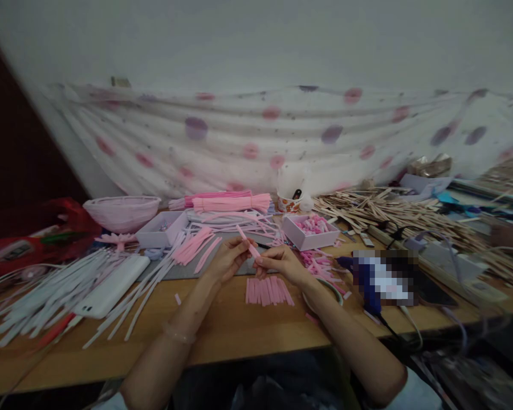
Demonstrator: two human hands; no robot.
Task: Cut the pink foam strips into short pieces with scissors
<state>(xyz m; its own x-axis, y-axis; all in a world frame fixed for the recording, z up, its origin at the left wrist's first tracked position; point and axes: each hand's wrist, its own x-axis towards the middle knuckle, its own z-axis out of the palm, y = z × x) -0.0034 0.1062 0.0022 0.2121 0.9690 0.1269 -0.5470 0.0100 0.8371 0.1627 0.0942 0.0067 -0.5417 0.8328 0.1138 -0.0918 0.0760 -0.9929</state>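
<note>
Between my two hands, above the table's front middle, is a short pink strip (253, 249), tilted with its upper end toward the left. My left hand (231, 259) pinches it from the left side. The fingers of my right hand (280, 263) close on its lower end. Just below, a row of short pink strips (268, 291) lies side by side on the wood. Longer pink strips (194, 246) rest on a grey mat (182, 270) left of my hands. To the right are loose pink pieces (320, 266) and a white box (301, 240) of small pink pieces.
White strips (53, 290) and a white phone-like slab (113, 286) cover the left of the table (222, 336). Behind stand a pale basket (122, 212) and bundled pink strips (233, 203). On the right lie a blue glue gun (370, 285), cables and many thin wooden sticks (393, 210).
</note>
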